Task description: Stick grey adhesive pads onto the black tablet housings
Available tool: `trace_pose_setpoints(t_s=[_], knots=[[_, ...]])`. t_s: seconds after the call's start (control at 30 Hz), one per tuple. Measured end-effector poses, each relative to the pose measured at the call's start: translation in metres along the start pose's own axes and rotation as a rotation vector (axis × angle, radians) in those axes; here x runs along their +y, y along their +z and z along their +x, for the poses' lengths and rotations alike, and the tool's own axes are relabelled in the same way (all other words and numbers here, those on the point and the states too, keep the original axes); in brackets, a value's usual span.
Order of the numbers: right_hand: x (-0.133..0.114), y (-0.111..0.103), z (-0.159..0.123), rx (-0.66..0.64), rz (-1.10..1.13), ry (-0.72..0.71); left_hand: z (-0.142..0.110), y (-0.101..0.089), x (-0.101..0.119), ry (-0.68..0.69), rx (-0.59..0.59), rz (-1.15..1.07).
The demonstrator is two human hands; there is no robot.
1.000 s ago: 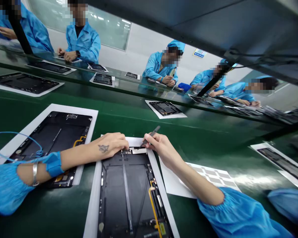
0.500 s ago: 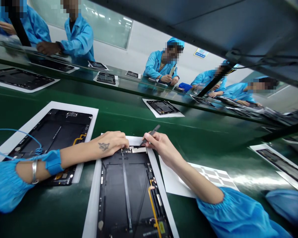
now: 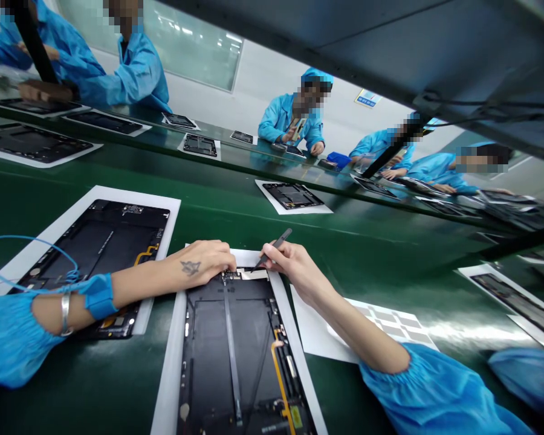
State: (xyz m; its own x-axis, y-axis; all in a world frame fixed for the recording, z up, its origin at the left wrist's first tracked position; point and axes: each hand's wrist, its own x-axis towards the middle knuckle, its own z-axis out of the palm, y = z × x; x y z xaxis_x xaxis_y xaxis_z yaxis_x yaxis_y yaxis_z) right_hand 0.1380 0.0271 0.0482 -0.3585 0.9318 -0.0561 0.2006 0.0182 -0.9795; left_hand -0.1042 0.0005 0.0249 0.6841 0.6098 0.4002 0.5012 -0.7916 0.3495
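The left hand (image 3: pixel 204 263) lies open, seeming to steady the tablet housing (image 3: pixel 231 356) at its 12 o'clock end, while the right hand (image 3: pixel 288 260) pinches black tweezers (image 3: pixel 276 246) with the tip there.

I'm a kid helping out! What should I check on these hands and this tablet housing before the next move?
1. Blue wrist strap on the left hand's wrist: ok, it goes around the wrist.
2. Black tweezers in the right hand: ok, pinched in the fingers.
3. Tweezer tips at the white tab: cannot tell, too small to see.
4. Tablet housing flat on its white sheet: ok.
5. Thin blue cord: not ok, it lies over the neighbouring tablet housing.
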Motion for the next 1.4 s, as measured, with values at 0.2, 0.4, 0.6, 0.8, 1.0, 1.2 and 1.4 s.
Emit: trace_pose_setpoints(t_s=[0.2, 0.4, 0.6, 0.8, 1.0, 1.2, 1.4], knots=[[0.001, 0.0, 0.0, 0.005, -0.002, 0.006, -0.003, 0.001, 0.0, 0.077, -0.001, 0.104], [0.0, 0.001, 0.0, 0.001, 0.002, 0.01, -0.004, -0.004, 0.006, 0.074, -0.067, 0.19], [0.004, 0.002, 0.002, -0.002, -0.101, -0.106, -0.005, -0.005, 0.003, 0.083, -0.112, 0.182], [0.002, 0.002, -0.006, 0.124, -0.323, -0.268, -0.008, 0.0, -0.003, 0.062, -0.097, 0.222], [0.001, 0.015, -0.016, 0.037, -0.293, -0.368, -0.009, 0.002, -0.006, 0.149, -0.052, 0.249], [0.004, 0.017, -0.016, 0.01, -0.367, -0.457, -0.007, -0.002, -0.001, 0.139, -0.065, 0.27], [0.004, 0.016, -0.02, -0.025, -0.411, -0.536, -0.007, -0.005, 0.001, 0.086, -0.132, 0.259]])
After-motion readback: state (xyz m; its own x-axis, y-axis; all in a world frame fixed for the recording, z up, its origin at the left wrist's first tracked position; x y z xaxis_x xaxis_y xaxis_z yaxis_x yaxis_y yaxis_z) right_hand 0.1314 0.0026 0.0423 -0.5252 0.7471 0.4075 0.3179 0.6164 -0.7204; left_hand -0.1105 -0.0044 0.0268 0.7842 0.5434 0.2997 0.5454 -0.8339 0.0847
